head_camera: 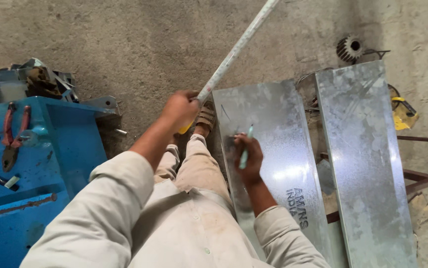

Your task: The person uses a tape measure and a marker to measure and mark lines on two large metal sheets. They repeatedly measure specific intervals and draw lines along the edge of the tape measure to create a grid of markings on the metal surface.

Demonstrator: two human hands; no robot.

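1. Galvanised steel sheet (278, 149): long, narrow, flat, spangled grey finish, dark printed marking near the lower end; lying in front of the person, resting on a rust-brown metal frame (422, 179) above the concrete floor (139, 44).
2. Second galvanised sheet (367, 164): same finish, lying just beside the first on its right, slightly overlapping the frame.
3. Tape measure blade (236, 49): white, thin, stiff, running diagonally from the upper edge of view down to the left hand.
4. Left hand (180, 110): clenched around a yellow tape measure case (185, 129), mostly hidden under the fingers, held just off the sheet's near left corner.
5. Right hand (247, 155): closed on a pale green marker pen (246, 149), fingers resting on the first sheet, tip pointed at the surface.
6. Blue metal machine body (50, 159): chipped paint, on the left, carrying red-handled pliers (13, 134).
7. Toothed gear wheel (350, 48): dark, lying on the floor beyond the sheets.
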